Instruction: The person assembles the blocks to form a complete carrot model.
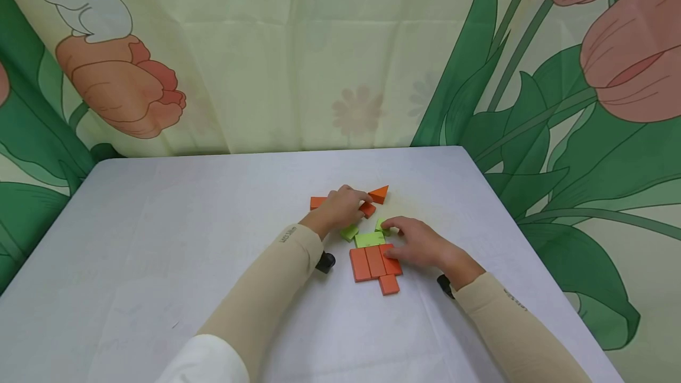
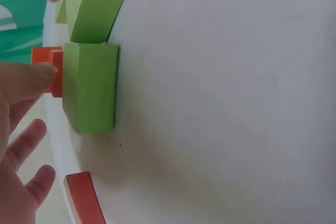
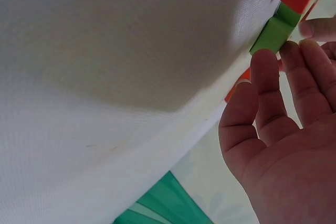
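Note:
On the table, my left hand (image 1: 341, 211) reaches over the far blocks and pinches a small orange block (image 1: 367, 210) at its side; the left wrist view shows the thumb (image 2: 39, 78) against it. Green blocks lie just nearer: one flat green block (image 1: 369, 240), with a tilted one (image 1: 349, 232) at its left and another (image 1: 379, 225) at its right. My right hand (image 1: 420, 242) has its index fingertip at that right green block. Its thumb rests over the rightmost of three orange blocks (image 1: 359, 265) standing side by side. In the right wrist view its other fingers (image 3: 304, 87) are extended.
A smaller orange block (image 1: 389, 285) sits below the row of three. Farther back are an orange triangular block (image 1: 379, 194) and an orange block (image 1: 317, 202) partly covered by my left hand. The white-covered table (image 1: 159, 241) meets a printed curtain (image 1: 255, 75) behind.

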`<state>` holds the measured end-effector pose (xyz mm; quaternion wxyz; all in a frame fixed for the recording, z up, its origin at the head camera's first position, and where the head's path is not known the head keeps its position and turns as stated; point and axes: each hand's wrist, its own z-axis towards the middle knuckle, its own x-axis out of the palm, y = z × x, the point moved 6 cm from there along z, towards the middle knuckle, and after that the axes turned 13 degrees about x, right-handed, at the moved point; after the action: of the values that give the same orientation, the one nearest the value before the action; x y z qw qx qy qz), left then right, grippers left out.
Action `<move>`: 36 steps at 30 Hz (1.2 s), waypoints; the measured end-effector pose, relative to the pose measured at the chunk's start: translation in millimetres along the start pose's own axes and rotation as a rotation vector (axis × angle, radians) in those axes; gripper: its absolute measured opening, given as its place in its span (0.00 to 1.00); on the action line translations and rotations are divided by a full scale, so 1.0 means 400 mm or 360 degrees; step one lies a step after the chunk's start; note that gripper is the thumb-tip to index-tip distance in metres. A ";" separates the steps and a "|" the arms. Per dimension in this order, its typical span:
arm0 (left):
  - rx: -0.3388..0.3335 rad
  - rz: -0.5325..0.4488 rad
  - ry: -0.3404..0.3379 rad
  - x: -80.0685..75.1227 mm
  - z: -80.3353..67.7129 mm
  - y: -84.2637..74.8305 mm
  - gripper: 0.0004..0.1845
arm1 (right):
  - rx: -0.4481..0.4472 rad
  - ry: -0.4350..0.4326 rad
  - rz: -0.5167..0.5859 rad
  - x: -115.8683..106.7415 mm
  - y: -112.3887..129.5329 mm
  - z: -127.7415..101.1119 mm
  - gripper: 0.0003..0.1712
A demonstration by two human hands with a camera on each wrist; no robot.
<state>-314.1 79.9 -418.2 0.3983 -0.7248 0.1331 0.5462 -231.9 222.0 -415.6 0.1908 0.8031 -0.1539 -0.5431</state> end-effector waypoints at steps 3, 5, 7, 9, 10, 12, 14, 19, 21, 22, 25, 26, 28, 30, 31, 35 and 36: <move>-0.0017 -0.0014 -0.0003 0.005 0.005 0.002 0.20 | 0.0001 -0.0002 0.0005 -0.001 0.001 -0.001 0.30; -0.0034 -0.0034 -0.0028 0.007 0.007 0.004 0.19 | 0.0005 -0.0002 0.0004 0.000 0.001 -0.001 0.30; -0.0056 -0.0046 -0.0066 0.005 0.005 0.011 0.19 | 0.0006 0.0001 0.0000 0.002 0.003 0.003 0.30; -0.0087 -0.0039 -0.0101 0.000 -0.001 0.021 0.18 | -0.0016 0.0005 -0.0013 0.004 0.010 0.009 0.30; -0.0107 -0.0039 -0.0119 -0.003 -0.005 0.026 0.18 | -0.0033 0.0006 -0.0022 0.004 0.013 0.011 0.30; -0.0141 -0.0037 -0.0147 -0.007 -0.012 0.036 0.18 | -0.0042 0.0009 -0.0026 0.004 0.017 0.018 0.30; -0.0168 -0.0039 -0.0171 -0.012 -0.021 0.044 0.18 | -0.0062 0.0014 -0.0038 0.004 0.023 0.023 0.30; -0.0181 -0.0046 -0.0228 -0.034 -0.046 0.053 0.17 | -0.0032 0.0046 -0.0038 0.003 0.024 0.038 0.30; -0.0167 -0.0030 -0.0245 -0.045 -0.062 0.050 0.17 | -0.0018 0.0064 -0.0032 0.003 0.021 0.040 0.30; -0.0155 -0.0014 -0.0253 -0.050 -0.070 0.047 0.17 | -0.0016 0.0070 -0.0030 0.003 0.019 0.041 0.30; -0.0087 0.0024 -0.0274 -0.060 -0.100 0.028 0.16 | -0.0020 0.0080 -0.0025 0.002 0.010 0.038 0.31; -0.0060 0.0022 -0.0281 -0.063 -0.111 0.018 0.16 | -0.0020 0.0077 -0.0024 0.000 0.006 0.037 0.31; 0.0015 0.0022 -0.0290 -0.062 -0.129 -0.008 0.16 | 0.0003 0.0057 -0.0011 -0.004 -0.008 0.029 0.31; 0.0087 0.0014 -0.0301 -0.059 -0.148 -0.035 0.15 | 0.0013 0.0037 0.0001 -0.008 -0.021 0.021 0.31; 0.0115 -0.0001 -0.0306 -0.057 -0.159 -0.048 0.15 | 0.0022 0.0029 0.0012 -0.010 -0.027 0.018 0.31; 0.0179 -0.0037 -0.0322 -0.036 -0.201 -0.084 0.14 | 0.0009 0.0011 0.0035 -0.011 -0.042 0.011 0.31; 0.0186 -0.0052 -0.0322 -0.029 -0.211 -0.091 0.14 | -0.0001 0.0009 0.0031 -0.010 -0.044 0.010 0.31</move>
<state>-237.8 39.7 -384.8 0.4601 -0.6436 0.1120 0.6013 -236.5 238.9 -422.2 0.1969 0.8030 -0.1610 -0.5390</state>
